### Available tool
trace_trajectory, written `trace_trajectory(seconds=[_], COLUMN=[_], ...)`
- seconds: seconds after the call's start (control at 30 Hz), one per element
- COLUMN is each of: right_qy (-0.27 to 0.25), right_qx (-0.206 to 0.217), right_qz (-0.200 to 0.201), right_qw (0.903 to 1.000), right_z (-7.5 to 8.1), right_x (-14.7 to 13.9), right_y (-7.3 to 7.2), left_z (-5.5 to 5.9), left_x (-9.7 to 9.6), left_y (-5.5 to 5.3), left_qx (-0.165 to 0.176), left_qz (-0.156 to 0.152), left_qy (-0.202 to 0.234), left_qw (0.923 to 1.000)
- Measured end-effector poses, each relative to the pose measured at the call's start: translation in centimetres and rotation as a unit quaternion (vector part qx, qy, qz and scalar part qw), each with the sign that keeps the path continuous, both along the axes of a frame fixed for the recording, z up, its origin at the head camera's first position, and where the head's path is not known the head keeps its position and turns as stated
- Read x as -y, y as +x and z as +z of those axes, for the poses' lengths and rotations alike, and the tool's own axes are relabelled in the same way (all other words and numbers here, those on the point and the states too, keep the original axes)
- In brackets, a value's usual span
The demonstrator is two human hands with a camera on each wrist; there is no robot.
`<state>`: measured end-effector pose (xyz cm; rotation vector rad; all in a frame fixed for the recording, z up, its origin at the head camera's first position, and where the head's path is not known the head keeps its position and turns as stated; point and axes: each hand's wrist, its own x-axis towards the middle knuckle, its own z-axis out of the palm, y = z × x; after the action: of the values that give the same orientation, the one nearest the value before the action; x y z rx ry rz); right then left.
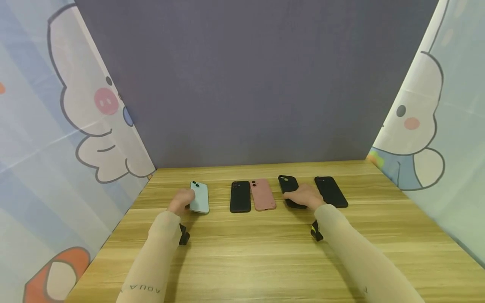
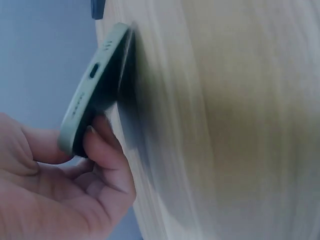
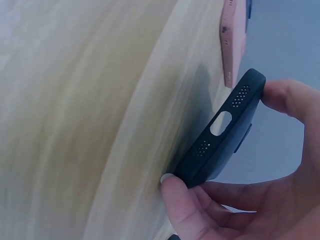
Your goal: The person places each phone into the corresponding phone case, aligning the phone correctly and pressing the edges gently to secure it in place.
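My left hand (image 1: 182, 201) pinches one long side of a pale mint phone (image 1: 201, 201) at the left of the row. In the left wrist view, the phone (image 2: 86, 95) is tilted, its held side raised and its opposite side low over the tabletop. The right hand (image 1: 306, 196) grips a black phone case (image 1: 289, 185) by its two long sides, thumb on one and fingers on the other. Seen from its bottom end in the right wrist view, the case (image 3: 227, 132) also tilts, and light shows through its port cutout.
Between the hands lie a black phone case (image 1: 240, 198) and a pink one (image 1: 263, 195), side by side. Another black case (image 1: 331, 192) lies right of my right hand. A dark panel (image 1: 257, 84) rises behind the wooden table (image 1: 246, 256), with printed curtains (image 1: 34, 126) at the sides.
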<state>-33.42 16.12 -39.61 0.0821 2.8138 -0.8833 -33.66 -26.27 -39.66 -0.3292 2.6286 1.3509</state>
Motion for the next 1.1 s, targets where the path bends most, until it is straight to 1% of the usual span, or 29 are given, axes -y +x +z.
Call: trace_trajectory(seconds=[0.07,0.1,0.27,0.53,0.67,0.77,0.83,0.93,1.1], right_qy=[-0.009,-0.011,-0.027,-0.068,-0.08,-0.085,-0.086,-0.086,-0.092], right_qx=[-0.004,-0.005,-0.005,-0.012,-0.016,-0.02,-0.022,-0.03,-0.047], right_qz=[0.0,0.002,0.012,0.005,0.008,0.011,0.011,0.016,0.019], right_qw=[1.0,0.9999,0.9995,0.9976,0.9966,0.9962,0.996,0.9957,0.9945], right_z=[0.1,0.1,0.3,0.4,0.5,0.7,1.0,1.5,2.2], right_x=[-0.1,-0.2,-0.4,0.5,1.0,1.4,1.6,2.0,2.9], right_y=[0.1,0.2,0.4,0.7,0.9,1.1,1.4,1.8,2.4], left_z=[0.0,0.0,0.1,1.1,1.6,1.9,1.9,2.1,2.3], left_x=[-0.4,-0.6,-1.6,-3.9,-5.2,-6.1,-6.6,-7.5,-8.7], left_y=[0.2,0.2,0.5,1.0,1.1,1.2,1.2,1.3,1.4], left_qx=[-0.002,0.001,-0.003,-0.029,-0.038,-0.046,-0.056,-0.064,-0.067], left_qz=[0.002,0.009,0.003,-0.013,-0.02,-0.017,-0.019,-0.02,-0.023], left_qy=[-0.001,0.008,0.01,0.017,0.046,0.071,0.074,0.08,0.096], left_qw=[1.0,0.9999,0.9999,0.9993,0.998,0.9963,0.9955,0.9946,0.9928])
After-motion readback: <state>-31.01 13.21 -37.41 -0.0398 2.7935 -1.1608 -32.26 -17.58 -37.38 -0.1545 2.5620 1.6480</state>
